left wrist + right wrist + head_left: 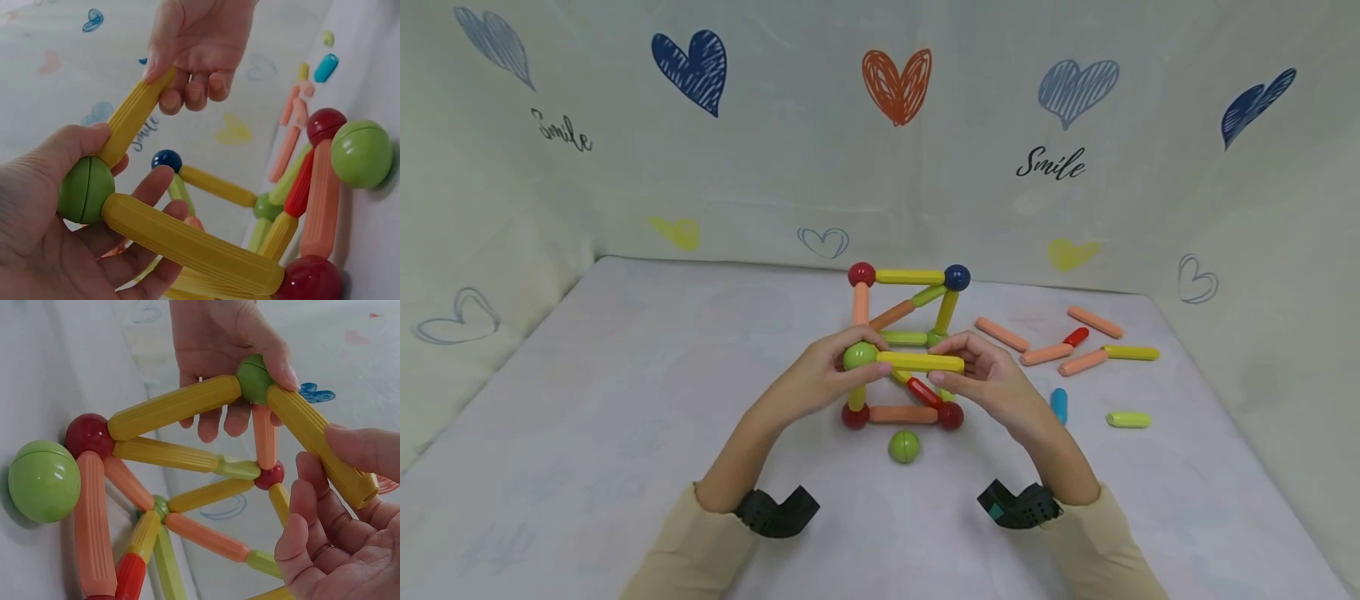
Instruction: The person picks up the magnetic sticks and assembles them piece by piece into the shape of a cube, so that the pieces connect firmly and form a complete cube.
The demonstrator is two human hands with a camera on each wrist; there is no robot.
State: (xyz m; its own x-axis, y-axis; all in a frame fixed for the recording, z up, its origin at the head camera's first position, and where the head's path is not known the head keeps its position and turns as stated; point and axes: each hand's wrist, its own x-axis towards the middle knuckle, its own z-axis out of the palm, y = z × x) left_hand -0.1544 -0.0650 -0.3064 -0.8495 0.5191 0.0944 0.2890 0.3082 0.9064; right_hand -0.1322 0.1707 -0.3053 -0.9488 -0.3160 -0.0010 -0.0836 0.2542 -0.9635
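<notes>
My left hand [816, 375] holds a green ball [860, 357] at the upper front left corner of a frame of magnetic sticks and balls; its thumb lies along the joint. From that ball a yellow stick [921, 362] runs level to the right. My right hand [996, 382] pinches the stick's far end between thumb and fingers. Below the green ball, another yellow stick [194, 245] leads down to a red ball [309, 279]. At the frame's back top, a yellow stick joins a red ball [861, 275] and a blue ball [957, 277].
A loose green ball [904, 447] lies before the frame's orange front stick [902, 415]. Right of the frame are several orange sticks [1002, 333], one joined to a yellow stick [1131, 353], plus short blue [1059, 406] and green [1128, 420] pieces. A printed cloth [970, 192] hangs behind.
</notes>
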